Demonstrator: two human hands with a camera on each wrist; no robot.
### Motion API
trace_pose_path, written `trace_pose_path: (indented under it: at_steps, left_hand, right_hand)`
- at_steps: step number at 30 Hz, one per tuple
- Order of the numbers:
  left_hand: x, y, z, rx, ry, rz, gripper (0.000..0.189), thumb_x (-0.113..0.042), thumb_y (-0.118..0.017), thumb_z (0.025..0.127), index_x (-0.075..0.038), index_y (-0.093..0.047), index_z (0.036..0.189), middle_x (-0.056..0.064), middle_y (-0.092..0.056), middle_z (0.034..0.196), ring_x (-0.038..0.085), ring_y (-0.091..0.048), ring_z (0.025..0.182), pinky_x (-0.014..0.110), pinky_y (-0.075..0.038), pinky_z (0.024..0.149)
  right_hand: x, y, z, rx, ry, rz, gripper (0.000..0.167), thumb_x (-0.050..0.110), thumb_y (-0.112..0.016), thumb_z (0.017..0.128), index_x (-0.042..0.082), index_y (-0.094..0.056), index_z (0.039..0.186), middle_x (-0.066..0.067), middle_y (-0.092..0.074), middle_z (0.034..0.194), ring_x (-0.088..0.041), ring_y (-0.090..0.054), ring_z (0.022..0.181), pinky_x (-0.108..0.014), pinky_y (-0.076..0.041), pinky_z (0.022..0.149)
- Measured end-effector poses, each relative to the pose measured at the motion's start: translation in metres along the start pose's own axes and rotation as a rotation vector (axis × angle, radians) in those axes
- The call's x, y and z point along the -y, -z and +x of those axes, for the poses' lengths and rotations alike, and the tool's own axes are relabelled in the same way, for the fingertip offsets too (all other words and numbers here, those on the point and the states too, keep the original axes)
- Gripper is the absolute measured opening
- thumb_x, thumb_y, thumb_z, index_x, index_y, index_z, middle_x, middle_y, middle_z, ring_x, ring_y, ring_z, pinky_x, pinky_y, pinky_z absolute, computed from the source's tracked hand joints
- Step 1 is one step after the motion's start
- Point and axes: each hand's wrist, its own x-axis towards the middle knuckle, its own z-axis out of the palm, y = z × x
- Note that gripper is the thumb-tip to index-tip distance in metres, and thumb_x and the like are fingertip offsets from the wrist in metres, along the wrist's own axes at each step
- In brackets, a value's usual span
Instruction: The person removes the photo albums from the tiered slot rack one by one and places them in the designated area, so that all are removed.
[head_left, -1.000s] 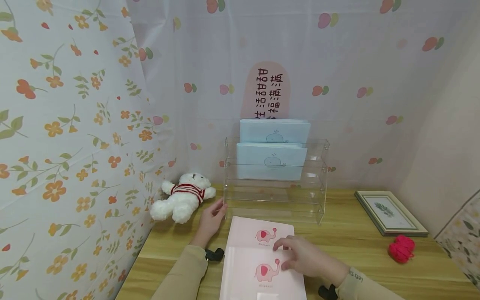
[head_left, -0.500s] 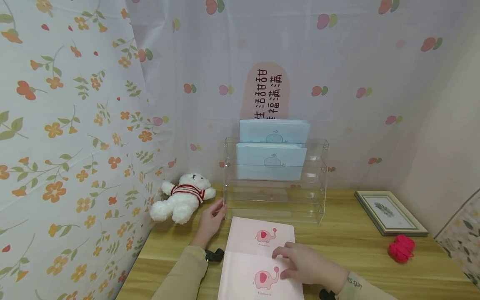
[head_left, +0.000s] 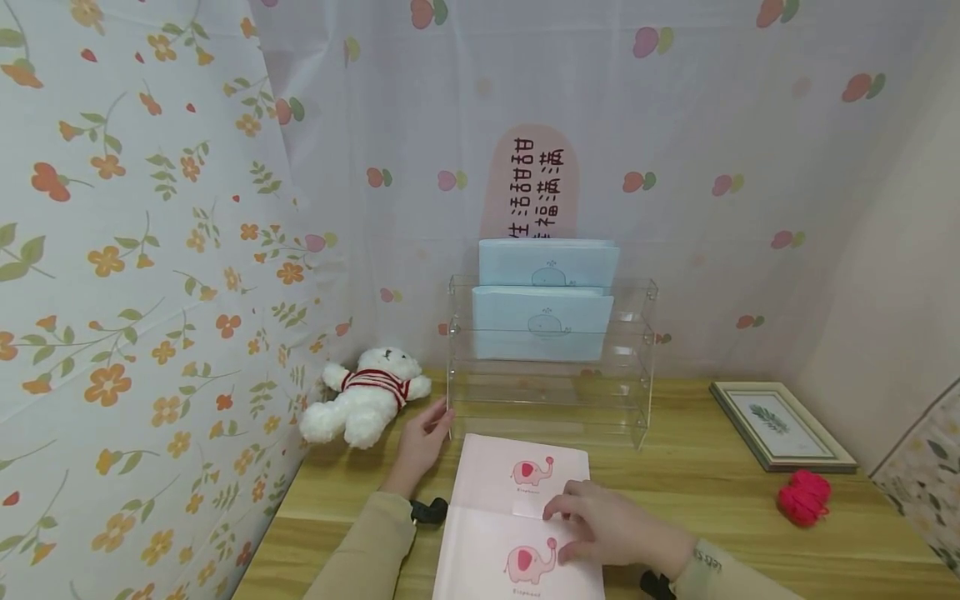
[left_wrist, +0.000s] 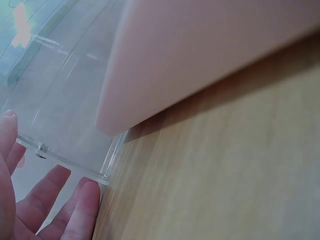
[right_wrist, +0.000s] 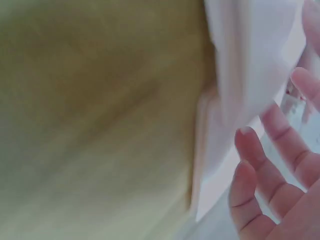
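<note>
My left hand (head_left: 422, 442) rests its fingertips against the lower left side of a clear acrylic file rack (head_left: 551, 408); in the left wrist view those fingers (left_wrist: 42, 195) are extended along the side panel. Two pale pink folders with elephant prints lie overlapped on the table. The upper folder (head_left: 480, 558) covers the near part of the lower folder (head_left: 480, 471). Over their right side, my right hand (head_left: 615, 521) touches the upper folder with loosely bent fingers. In the right wrist view its fingers (right_wrist: 247, 190) are spread, with nothing visible between them.
Two light blue whale folders (head_left: 540, 333) stand in the rack's upper slots. A white teddy bear (head_left: 375, 396) lies left of the rack. At right lie a picture frame (head_left: 780, 425) and a red yarn ball (head_left: 802, 498). Patterned curtains hang behind and at the left.
The upper pink folder has slid slightly towards me and left, along with my right hand, and more of the lower folder shows. My left hand and the rack have not moved.
</note>
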Motion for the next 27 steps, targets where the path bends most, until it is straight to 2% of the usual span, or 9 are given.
trace_pose_path:
  at_steps: [3,5,7,11,15,19,24,27]
  left_hand:
    - [0.001,0.000,0.000,0.004,-0.002,-0.003,0.044,-0.027,-0.072,0.109,-0.013,-0.069,0.150,0.017,-0.077,0.140,0.037,-0.078,0.119,0.038,-0.064,0.094]
    - [0.001,0.000,0.000,0.012,0.008,-0.012,0.045,-0.029,-0.073,0.109,-0.013,-0.068,0.151,0.017,-0.076,0.142,0.037,-0.078,0.120,0.039,-0.064,0.095]
    - [0.001,0.000,0.001,0.018,0.016,-0.017,0.046,-0.031,-0.073,0.109,-0.014,-0.068,0.152,0.016,-0.076,0.142,0.037,-0.077,0.121,0.039,-0.064,0.096]
    - [0.002,0.001,0.001,0.022,0.015,-0.017,0.048,-0.033,-0.072,0.109,-0.015,-0.067,0.153,0.017,-0.075,0.143,0.037,-0.077,0.122,0.039,-0.063,0.097]
    - [0.002,0.002,0.001,0.026,0.016,-0.021,0.049,-0.034,-0.072,0.109,-0.015,-0.066,0.154,0.016,-0.075,0.144,0.037,-0.077,0.123,0.039,-0.063,0.097]
    - [0.001,0.002,0.001,0.027,0.023,-0.017,0.049,-0.035,-0.072,0.109,-0.014,-0.066,0.154,0.015,-0.075,0.144,0.036,-0.077,0.123,0.038,-0.063,0.097]
    - [-0.001,0.003,0.000,0.028,0.034,-0.022,0.048,-0.035,-0.072,0.109,-0.015,-0.067,0.153,0.015,-0.075,0.144,0.035,-0.077,0.123,0.034,-0.062,0.095]
    - [-0.001,0.003,0.000,0.025,0.041,-0.030,0.048,-0.035,-0.073,0.109,-0.015,-0.068,0.152,0.015,-0.075,0.144,0.035,-0.077,0.123,0.032,-0.061,0.093]
  right_hand:
    - [-0.003,0.015,0.008,-0.034,-0.046,0.030,0.038,0.051,-0.083,0.097,0.029,-0.074,0.126,0.005,-0.069,0.115,-0.009,-0.062,0.095,-0.027,-0.055,0.078]
    - [-0.005,0.030,0.016,-0.098,-0.078,0.027,0.035,0.046,-0.081,0.100,0.025,-0.074,0.127,0.001,-0.072,0.121,-0.017,-0.067,0.101,-0.032,-0.058,0.081]
    - [-0.008,0.049,0.024,-0.203,-0.107,0.001,0.032,0.039,-0.081,0.102,0.022,-0.075,0.128,-0.001,-0.073,0.123,-0.022,-0.070,0.104,-0.036,-0.061,0.083]
    - [-0.016,0.089,0.045,-0.469,-0.128,-0.026,0.026,0.024,-0.081,0.102,0.011,-0.076,0.125,-0.007,-0.075,0.117,-0.030,-0.070,0.107,-0.045,-0.062,0.089]
    - [-0.022,0.126,0.060,-0.642,-0.207,0.042,0.033,0.022,-0.077,0.105,0.001,-0.070,0.129,-0.021,-0.070,0.126,-0.039,-0.067,0.114,-0.057,-0.059,0.098]
    - [-0.027,0.148,0.071,-0.736,-0.275,0.124,0.048,0.027,-0.076,0.107,-0.005,-0.060,0.139,-0.027,-0.060,0.139,-0.044,-0.060,0.122,-0.062,-0.054,0.107]
    - [-0.032,0.157,0.081,-0.824,-0.324,0.186,0.069,0.032,-0.078,0.104,-0.004,-0.045,0.153,-0.029,-0.049,0.151,-0.049,-0.052,0.132,-0.065,-0.047,0.112]
    - [-0.036,0.161,0.087,-0.844,-0.360,0.237,0.079,0.038,-0.078,0.104,-0.001,-0.038,0.160,-0.028,-0.046,0.156,-0.050,-0.050,0.138,-0.066,-0.044,0.118]
